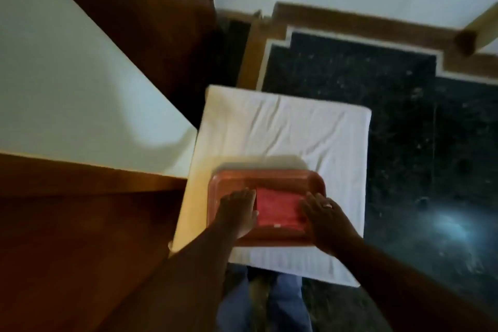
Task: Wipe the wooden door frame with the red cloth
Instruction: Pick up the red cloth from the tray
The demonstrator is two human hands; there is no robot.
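— Blue trouser legs (285, 302) sit nearest, at six o'clock, blurred and cut off by the bottom edge. What's above them?

— Two bare forearms reaching up to an orange-red plastic tray (234, 179), rectangular with rounded corners and a raised rim. It rests on a white, creased cloth-covered pad (291, 127) with squared edges.

— And the red cloth (277, 209)?

— Folded into a flat square, lying in the tray's right half. The left hand (238, 211) rests flat at its nine o'clock edge, fingers together and extended; the right hand (322, 214), wearing a ring, lies at its three o'clock edge, fingers also stretched. Neither is clamped on the cloth; whether fingertips slip under its edges, I cannot tell.

— The wooden door frame (140, 35)?

— Brown, smooth wood from ten to twelve o'clock, with more brown wood at eight o'clock; soft focus blurs where frame ends and door begins.

— Room to move?

— Dark speckled stone floor (404, 121) lies open from one to four o'clock, bordered by a pale strip and wooden skirting (350, 24).
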